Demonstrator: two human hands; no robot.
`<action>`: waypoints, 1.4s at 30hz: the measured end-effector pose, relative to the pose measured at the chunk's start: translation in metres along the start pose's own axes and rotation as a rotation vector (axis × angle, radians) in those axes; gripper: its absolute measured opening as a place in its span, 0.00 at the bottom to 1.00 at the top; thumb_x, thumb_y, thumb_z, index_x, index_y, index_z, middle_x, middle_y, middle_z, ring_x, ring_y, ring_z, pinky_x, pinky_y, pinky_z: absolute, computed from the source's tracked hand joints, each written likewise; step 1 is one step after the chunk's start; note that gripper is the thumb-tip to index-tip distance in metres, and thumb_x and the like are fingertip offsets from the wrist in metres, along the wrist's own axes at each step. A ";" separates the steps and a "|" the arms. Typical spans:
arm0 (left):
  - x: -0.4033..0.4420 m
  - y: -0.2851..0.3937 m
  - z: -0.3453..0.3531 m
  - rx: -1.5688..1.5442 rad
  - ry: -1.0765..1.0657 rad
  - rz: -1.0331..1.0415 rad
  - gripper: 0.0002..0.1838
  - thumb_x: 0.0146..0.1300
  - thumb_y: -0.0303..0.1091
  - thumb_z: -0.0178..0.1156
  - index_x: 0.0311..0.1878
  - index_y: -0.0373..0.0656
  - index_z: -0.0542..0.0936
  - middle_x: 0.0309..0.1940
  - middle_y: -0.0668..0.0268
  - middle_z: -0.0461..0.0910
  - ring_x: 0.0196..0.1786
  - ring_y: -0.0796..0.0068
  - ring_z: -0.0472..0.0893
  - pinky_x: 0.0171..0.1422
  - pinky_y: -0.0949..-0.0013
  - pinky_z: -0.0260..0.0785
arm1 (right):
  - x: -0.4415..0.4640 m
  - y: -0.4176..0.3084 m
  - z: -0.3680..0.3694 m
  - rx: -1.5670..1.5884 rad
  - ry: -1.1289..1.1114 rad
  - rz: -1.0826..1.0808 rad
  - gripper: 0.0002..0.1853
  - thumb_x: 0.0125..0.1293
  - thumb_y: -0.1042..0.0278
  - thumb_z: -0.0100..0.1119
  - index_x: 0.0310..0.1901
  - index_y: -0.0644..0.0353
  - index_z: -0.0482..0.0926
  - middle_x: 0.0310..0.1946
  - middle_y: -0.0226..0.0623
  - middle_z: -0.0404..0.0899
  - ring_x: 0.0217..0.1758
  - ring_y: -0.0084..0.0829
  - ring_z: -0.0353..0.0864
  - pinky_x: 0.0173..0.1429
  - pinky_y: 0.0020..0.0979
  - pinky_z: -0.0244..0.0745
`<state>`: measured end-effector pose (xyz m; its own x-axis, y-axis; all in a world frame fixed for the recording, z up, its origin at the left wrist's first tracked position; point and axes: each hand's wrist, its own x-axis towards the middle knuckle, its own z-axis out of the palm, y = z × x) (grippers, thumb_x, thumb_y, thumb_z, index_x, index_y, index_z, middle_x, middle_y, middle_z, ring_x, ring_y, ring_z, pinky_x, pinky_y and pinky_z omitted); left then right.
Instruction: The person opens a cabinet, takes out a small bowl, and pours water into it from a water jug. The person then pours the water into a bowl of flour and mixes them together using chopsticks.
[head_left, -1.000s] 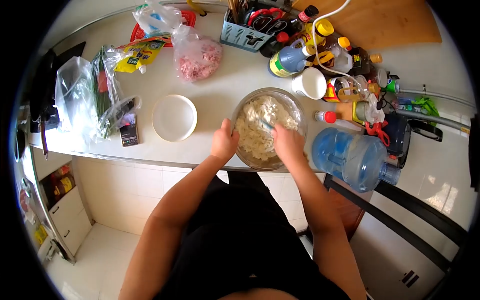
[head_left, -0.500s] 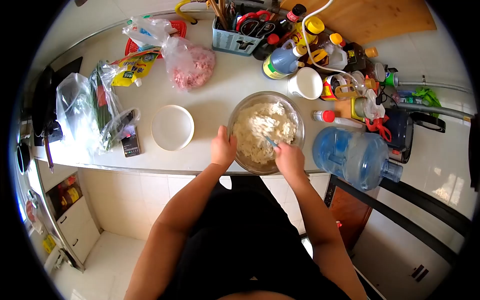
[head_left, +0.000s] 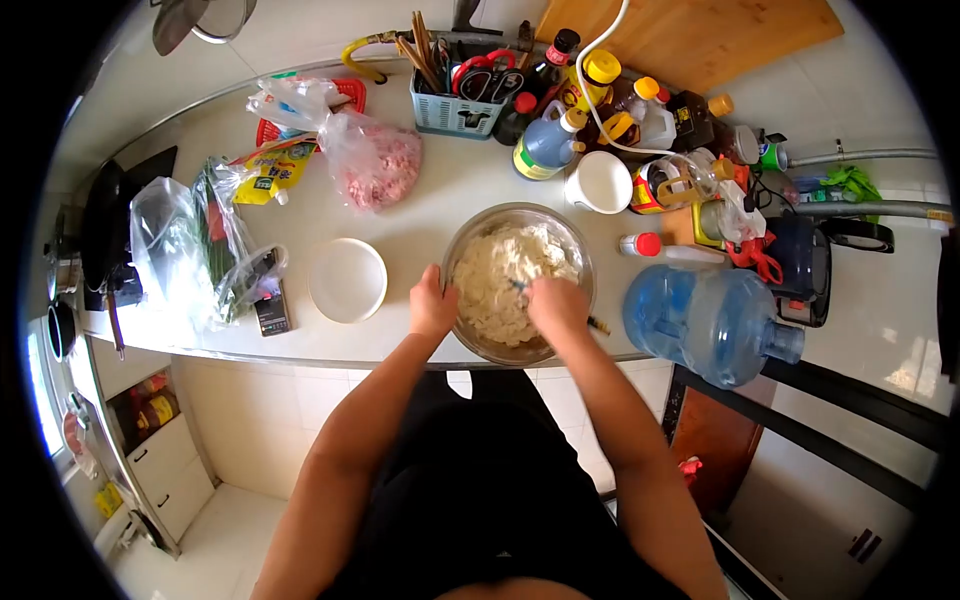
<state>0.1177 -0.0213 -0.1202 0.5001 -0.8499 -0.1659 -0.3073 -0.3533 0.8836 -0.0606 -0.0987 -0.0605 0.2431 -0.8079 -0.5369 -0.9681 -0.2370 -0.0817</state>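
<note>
A round metal mixing bowl stands near the counter's front edge, holding pale, clumpy flour dough. At its left side my left hand is closed on the rim. Over the dough, my right hand is wrapped round what look like chopsticks; a dark end sticks out behind the hand, and a bluish part shows in front. Motion blur and dough hide their tips. To the left of my left hand sits a white bowl with nothing visible inside.
A bag of minced meat lies at the back, left of a utensil basket. Sauce bottles and a white cup crowd the back right. A large water jug lies at right, beside a red-capped jar.
My right hand has shifted left over the bowl with the chopsticks, and the dough's surface looks different. My left hand stays at the rim. The whole view has shifted slightly.
</note>
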 end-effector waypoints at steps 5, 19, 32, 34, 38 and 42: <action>0.010 -0.007 -0.005 0.058 -0.017 -0.044 0.06 0.49 0.25 0.52 0.30 0.35 0.67 0.24 0.44 0.72 0.31 0.38 0.71 0.36 0.53 0.66 | -0.022 0.043 -0.008 0.021 0.109 0.080 0.12 0.62 0.60 0.54 0.27 0.57 0.81 0.27 0.44 0.80 0.34 0.45 0.81 0.36 0.44 0.73; 0.009 -0.009 -0.003 0.000 -0.051 -0.071 0.08 0.50 0.26 0.51 0.33 0.36 0.66 0.26 0.41 0.72 0.34 0.35 0.71 0.37 0.47 0.63 | -0.034 0.016 0.002 0.010 0.013 0.055 0.12 0.63 0.60 0.52 0.30 0.58 0.82 0.27 0.44 0.80 0.34 0.45 0.81 0.36 0.45 0.74; 0.011 -0.011 -0.002 0.034 -0.041 -0.035 0.07 0.49 0.24 0.51 0.33 0.36 0.67 0.25 0.42 0.72 0.33 0.36 0.72 0.36 0.48 0.64 | -0.021 -0.013 0.014 -0.117 -0.071 -0.023 0.12 0.61 0.61 0.53 0.31 0.60 0.81 0.33 0.46 0.81 0.38 0.44 0.81 0.40 0.43 0.75; 0.011 -0.010 -0.004 0.048 -0.023 0.033 0.07 0.49 0.23 0.50 0.32 0.37 0.66 0.23 0.42 0.72 0.32 0.35 0.71 0.35 0.45 0.63 | 0.011 -0.011 0.009 -0.056 0.045 -0.116 0.15 0.63 0.59 0.52 0.31 0.61 0.81 0.33 0.47 0.81 0.37 0.44 0.81 0.37 0.44 0.75; 0.011 -0.013 -0.004 0.019 -0.018 0.013 0.06 0.49 0.23 0.51 0.32 0.36 0.66 0.24 0.43 0.71 0.32 0.36 0.71 0.34 0.49 0.64 | 0.004 0.013 -0.018 -0.107 0.002 0.081 0.12 0.62 0.61 0.53 0.28 0.59 0.81 0.31 0.44 0.81 0.35 0.43 0.82 0.34 0.41 0.75; 0.014 -0.012 -0.003 0.032 -0.057 0.022 0.06 0.50 0.23 0.51 0.32 0.35 0.66 0.25 0.42 0.70 0.33 0.36 0.70 0.34 0.51 0.64 | -0.020 -0.025 0.007 -0.110 0.000 -0.083 0.14 0.62 0.60 0.52 0.28 0.60 0.82 0.30 0.46 0.81 0.36 0.45 0.82 0.36 0.43 0.75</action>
<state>0.1309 -0.0277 -0.1313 0.4461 -0.8782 -0.1724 -0.3437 -0.3459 0.8731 -0.0414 -0.0729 -0.0532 0.3219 -0.7830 -0.5322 -0.9320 -0.3609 -0.0328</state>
